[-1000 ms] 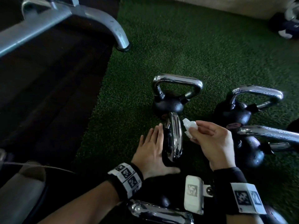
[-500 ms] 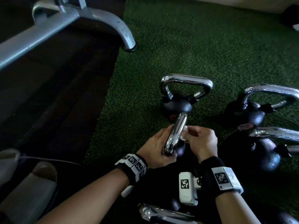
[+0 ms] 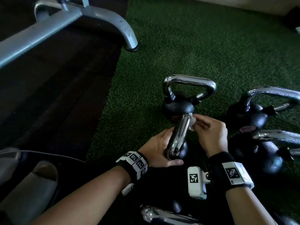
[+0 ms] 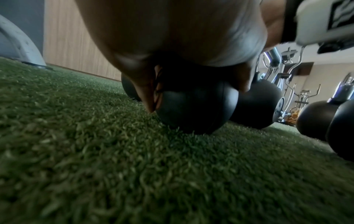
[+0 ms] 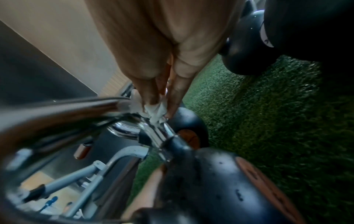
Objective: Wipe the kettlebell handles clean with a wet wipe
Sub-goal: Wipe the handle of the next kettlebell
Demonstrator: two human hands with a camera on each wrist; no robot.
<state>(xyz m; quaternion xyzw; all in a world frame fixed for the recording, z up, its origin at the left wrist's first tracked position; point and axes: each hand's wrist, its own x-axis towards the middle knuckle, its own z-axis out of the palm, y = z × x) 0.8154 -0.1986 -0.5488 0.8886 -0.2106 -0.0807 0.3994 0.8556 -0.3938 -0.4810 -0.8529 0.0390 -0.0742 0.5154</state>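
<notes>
A small black kettlebell (image 3: 182, 151) with a chrome handle (image 3: 179, 135) stands on green turf in front of me. My left hand (image 3: 159, 147) cups the left side of its ball, thumb along the near side; in the left wrist view the fingers (image 4: 149, 94) curl round the black ball (image 4: 195, 109). My right hand (image 3: 211, 133) pinches a crumpled white wet wipe (image 3: 192, 123) against the far end of the chrome handle. The right wrist view shows the fingertips (image 5: 151, 97) squeezing the wet wipe (image 5: 156, 111) onto the handle's bend (image 5: 153, 133).
Several more black kettlebells with chrome handles stand around: one beyond (image 3: 180, 104), two to the right (image 3: 248, 114) (image 3: 259, 153), a handle at the near edge (image 3: 162, 215). A grey bench frame leg (image 3: 123, 28) rests at the turf's left edge, beside dark flooring (image 3: 56, 95).
My left hand went from lying flat beside the kettlebell to holding it. The right hand brought the wipe from the air onto the handle and slid it toward the far end.
</notes>
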